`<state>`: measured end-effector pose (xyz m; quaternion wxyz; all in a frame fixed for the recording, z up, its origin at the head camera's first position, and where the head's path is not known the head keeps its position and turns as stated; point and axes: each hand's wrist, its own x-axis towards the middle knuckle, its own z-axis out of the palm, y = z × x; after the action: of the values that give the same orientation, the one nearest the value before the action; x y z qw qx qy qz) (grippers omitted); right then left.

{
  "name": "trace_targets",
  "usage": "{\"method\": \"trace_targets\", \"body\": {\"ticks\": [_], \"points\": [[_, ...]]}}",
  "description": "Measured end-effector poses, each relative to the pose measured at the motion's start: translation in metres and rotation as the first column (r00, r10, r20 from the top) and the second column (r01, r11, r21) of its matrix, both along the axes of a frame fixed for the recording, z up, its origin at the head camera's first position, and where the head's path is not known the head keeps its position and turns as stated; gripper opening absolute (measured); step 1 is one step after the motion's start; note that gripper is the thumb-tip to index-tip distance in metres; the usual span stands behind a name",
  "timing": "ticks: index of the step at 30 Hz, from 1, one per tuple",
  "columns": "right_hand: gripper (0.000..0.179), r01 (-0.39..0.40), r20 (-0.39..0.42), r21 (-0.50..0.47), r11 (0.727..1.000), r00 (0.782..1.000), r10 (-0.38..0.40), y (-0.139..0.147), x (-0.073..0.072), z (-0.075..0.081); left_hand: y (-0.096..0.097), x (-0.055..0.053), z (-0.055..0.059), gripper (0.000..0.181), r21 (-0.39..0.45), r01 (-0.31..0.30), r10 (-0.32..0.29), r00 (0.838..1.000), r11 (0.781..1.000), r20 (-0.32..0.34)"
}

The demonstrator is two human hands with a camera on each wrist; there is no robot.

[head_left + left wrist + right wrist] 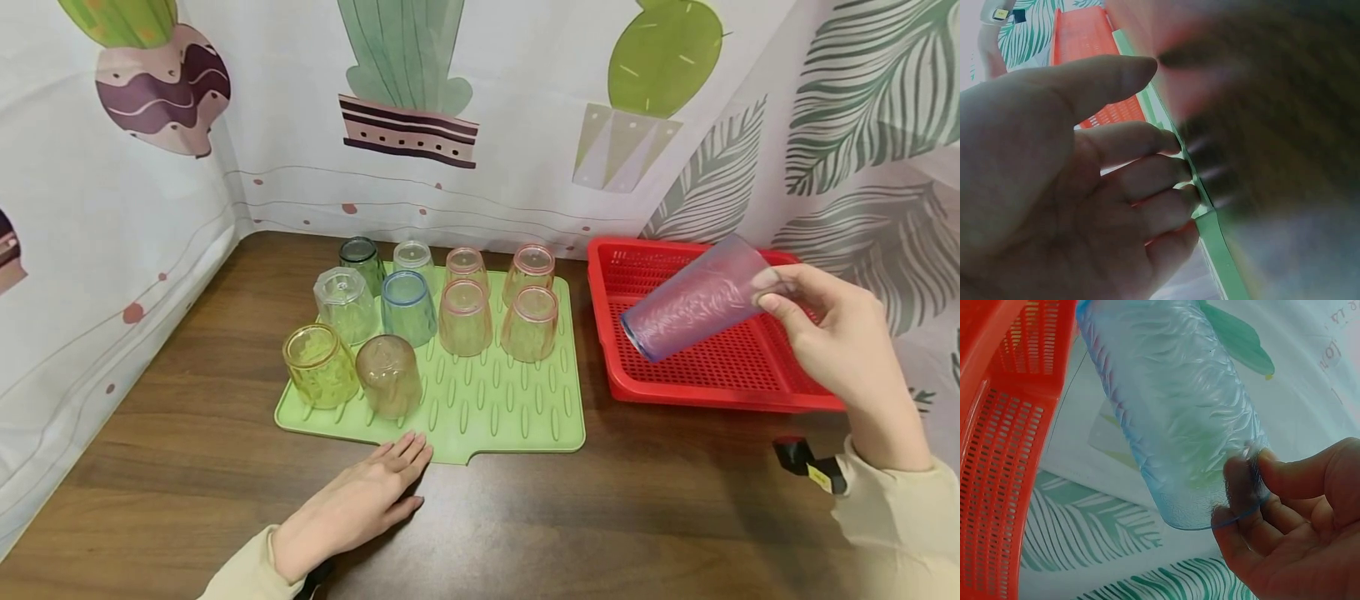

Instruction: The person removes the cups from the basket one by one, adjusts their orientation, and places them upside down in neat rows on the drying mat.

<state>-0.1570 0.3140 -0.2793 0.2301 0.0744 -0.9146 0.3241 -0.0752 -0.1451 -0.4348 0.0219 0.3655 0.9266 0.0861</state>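
Over the basket, my right hand [843, 337] pinches a tall translucent blue tumbler [693, 302] by one end. The tumbler is tilted, its far end pointing down and left. In the right wrist view, fingertips show through the wall of the tumbler [1166, 419] and the thumb lies on its side. My left hand [360, 504] rests at the front edge of a green drying mat [517, 425], its fingers fairly straight, touching the edge. Nearest to it on the mat stand a brown cup [390, 379] and a yellow cup [321, 371].
A red perforated basket [720, 396] stands right of the mat. Further back on the mat are a blue cup [408, 310], a clear cup [347, 307], a dark green cup [363, 260] and several pink cups [530, 325]. A patterned curtain [525, 183] hangs behind.
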Motion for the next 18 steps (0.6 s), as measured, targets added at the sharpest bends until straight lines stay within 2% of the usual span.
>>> {"method": "trace_targets", "body": {"ticks": [10,18], "points": [[0.014,-0.04,0.003,-0.061,0.997,0.999,0.041,-0.009,0.007,-0.001,0.0,0.0,0.0,0.051,-0.007,-0.008,0.008,1.0,1.0,0.002],[0.019,-0.124,-0.004,-0.137,0.983,0.992,0.124,-0.014,0.01,-0.004,0.001,0.0,0.001,0.052,-0.005,-0.016,0.016,1.0,1.0,0.016]]}}
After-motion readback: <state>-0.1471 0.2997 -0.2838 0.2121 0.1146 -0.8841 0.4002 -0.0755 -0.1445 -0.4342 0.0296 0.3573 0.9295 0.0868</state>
